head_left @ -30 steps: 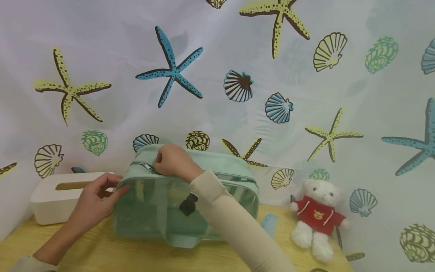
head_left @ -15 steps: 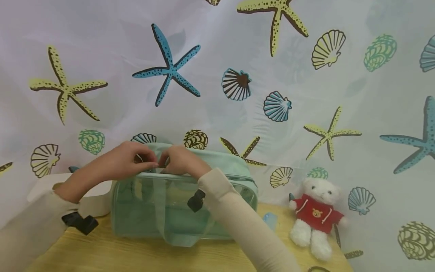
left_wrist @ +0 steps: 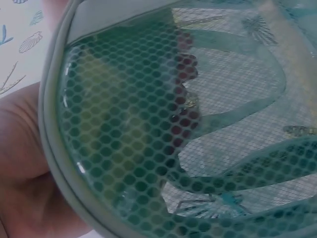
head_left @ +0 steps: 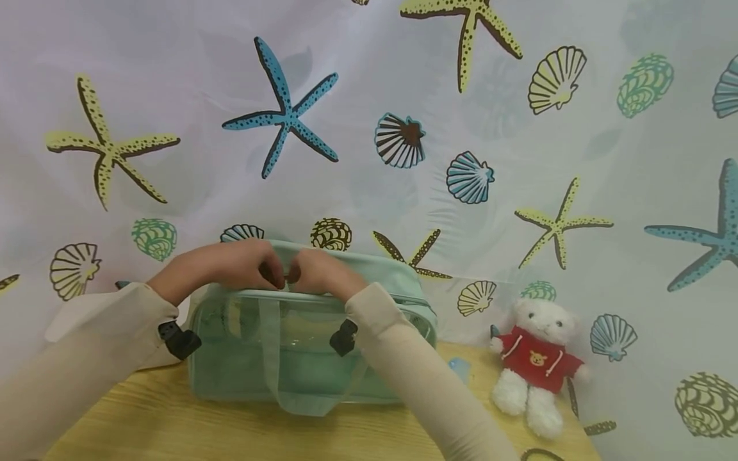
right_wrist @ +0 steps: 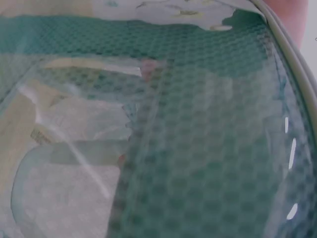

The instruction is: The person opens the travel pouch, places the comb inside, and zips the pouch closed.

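Note:
A mint-green zip bag (head_left: pixel 242 365) with see-through panels stands on the table, its carry strap (head_left: pixel 305 403) hanging down the front. Both hands are at its top, knuckles up and fingertips nearly meeting. My left hand (head_left: pixel 245 264) bends its thumb and fingers down onto the zipper line, pinching there. Close beside it, my right hand (head_left: pixel 323 272) pinches the zipper too; its fingertips are hidden behind the knuckles. Mesh of the bag (left_wrist: pixel 124 74) fills the left wrist view, with yellowish and dark red shapes showing through. The right wrist view shows the bag's clear, mesh-patterned panel (right_wrist: pixel 213 148).
A white tissue box (head_left: pixel 86 307) stands left of the bag, partly behind my left sleeve. To the right are a light-blue object (head_left: pixel 459 369) and a white teddy bear (head_left: pixel 539 358) in a red hoodie. A curtain with starfish and shells (head_left: pixel 357 83) hangs behind.
My left hand has left the bag's left corner and come up onto the zipper beside the right hand. Both hands have since shifted right along the top.

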`<state>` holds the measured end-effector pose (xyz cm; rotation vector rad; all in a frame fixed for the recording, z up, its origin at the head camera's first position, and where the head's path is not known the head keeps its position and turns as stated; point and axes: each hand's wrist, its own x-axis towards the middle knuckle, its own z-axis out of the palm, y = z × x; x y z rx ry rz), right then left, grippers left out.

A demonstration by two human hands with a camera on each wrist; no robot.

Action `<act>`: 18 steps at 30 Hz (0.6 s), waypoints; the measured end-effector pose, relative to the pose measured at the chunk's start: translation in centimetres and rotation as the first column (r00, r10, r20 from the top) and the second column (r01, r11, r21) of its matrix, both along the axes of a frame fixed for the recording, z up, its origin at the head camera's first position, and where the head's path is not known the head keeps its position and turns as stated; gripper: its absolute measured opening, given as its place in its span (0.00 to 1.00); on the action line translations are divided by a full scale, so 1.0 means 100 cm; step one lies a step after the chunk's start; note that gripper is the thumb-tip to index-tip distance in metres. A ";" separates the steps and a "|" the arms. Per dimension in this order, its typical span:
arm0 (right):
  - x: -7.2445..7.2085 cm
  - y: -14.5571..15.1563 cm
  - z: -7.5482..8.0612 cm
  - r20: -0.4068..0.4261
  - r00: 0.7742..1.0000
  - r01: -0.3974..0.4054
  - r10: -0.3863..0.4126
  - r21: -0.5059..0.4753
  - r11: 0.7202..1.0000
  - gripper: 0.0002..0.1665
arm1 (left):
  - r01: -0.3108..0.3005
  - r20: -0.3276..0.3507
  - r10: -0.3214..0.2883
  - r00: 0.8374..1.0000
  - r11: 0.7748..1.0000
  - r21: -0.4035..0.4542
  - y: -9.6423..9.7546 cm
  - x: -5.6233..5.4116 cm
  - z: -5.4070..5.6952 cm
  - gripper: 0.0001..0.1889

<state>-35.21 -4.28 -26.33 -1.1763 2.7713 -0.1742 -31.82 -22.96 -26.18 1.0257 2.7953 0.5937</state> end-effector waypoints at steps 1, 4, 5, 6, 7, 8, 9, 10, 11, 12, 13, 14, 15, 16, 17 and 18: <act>0.000 0.002 0.000 -0.004 1.000 0.004 -0.004 0.008 1.000 0.16 | -0.005 0.003 0.005 1.000 1.000 0.000 0.001 0.000 0.000 0.07; -0.001 0.010 0.000 0.000 1.000 0.011 -0.011 0.025 1.000 0.17 | -0.021 0.005 0.021 1.000 1.000 0.009 0.004 0.001 0.000 0.09; -0.001 0.013 0.001 0.005 1.000 0.014 -0.014 0.027 1.000 0.18 | -0.029 0.002 0.029 1.000 0.999 0.013 0.005 0.001 0.000 0.10; -0.001 0.017 0.001 0.006 1.000 0.012 -0.012 0.033 0.999 0.19 | -0.036 -0.003 0.036 0.999 0.999 0.017 0.006 0.001 0.000 0.11; -0.001 0.020 0.001 0.007 1.000 0.010 -0.010 0.037 0.999 0.19 | -0.046 -0.004 0.046 0.999 0.999 0.020 0.007 0.001 -0.001 0.11; -0.001 0.023 0.001 0.009 1.000 0.005 -0.005 0.042 0.999 0.20 | -0.052 -0.007 0.052 0.999 0.998 0.022 0.007 0.001 -0.001 0.12; -0.001 0.026 0.001 0.010 1.000 -0.001 0.000 0.049 0.999 0.20 | -0.060 -0.006 0.060 0.998 0.998 0.024 0.007 0.001 -0.001 0.13; -0.001 0.029 0.001 0.012 1.000 -0.004 0.003 0.052 0.999 0.20 | -0.067 -0.006 0.067 0.998 0.997 0.023 0.007 0.001 -0.002 0.14; -0.002 0.032 0.001 0.015 1.000 -0.005 0.004 0.056 0.998 0.21 | -0.072 -0.005 0.072 0.997 0.997 0.020 0.007 0.001 -0.002 0.15; -0.002 0.035 0.001 0.020 1.000 -0.005 0.003 0.061 0.998 0.21 | -0.073 -0.002 0.074 0.997 0.997 0.016 0.007 0.001 -0.002 0.16; -0.001 0.038 0.001 0.030 1.000 -0.001 -0.001 0.063 0.998 0.21 | -0.076 0.001 0.076 0.997 0.997 0.012 0.007 0.001 -0.002 0.16; -0.001 0.042 0.001 0.042 0.999 0.005 -0.007 0.064 0.998 0.22 | -0.077 0.003 0.076 0.997 0.997 0.011 0.007 0.001 -0.002 0.17; -0.002 0.046 0.000 0.052 0.998 0.013 -0.016 0.066 0.998 0.24 | -0.077 0.002 0.077 0.997 0.997 0.007 0.007 0.002 -0.002 0.17; -0.003 0.049 0.000 0.062 0.998 0.019 -0.023 0.068 0.997 0.24 | -0.077 0.002 0.077 0.997 0.997 0.005 0.007 0.002 -0.002 0.18; -0.003 0.053 -0.001 0.071 0.997 0.027 -0.032 0.070 0.997 0.27 | -0.075 -0.001 0.075 0.997 0.997 0.003 0.006 0.001 -0.003 0.18; -0.004 0.058 -0.001 0.079 0.996 0.029 -0.035 0.072 0.997 0.29 | -0.077 -0.002 0.077 0.997 0.997 0.003 0.006 0.001 -0.003 0.18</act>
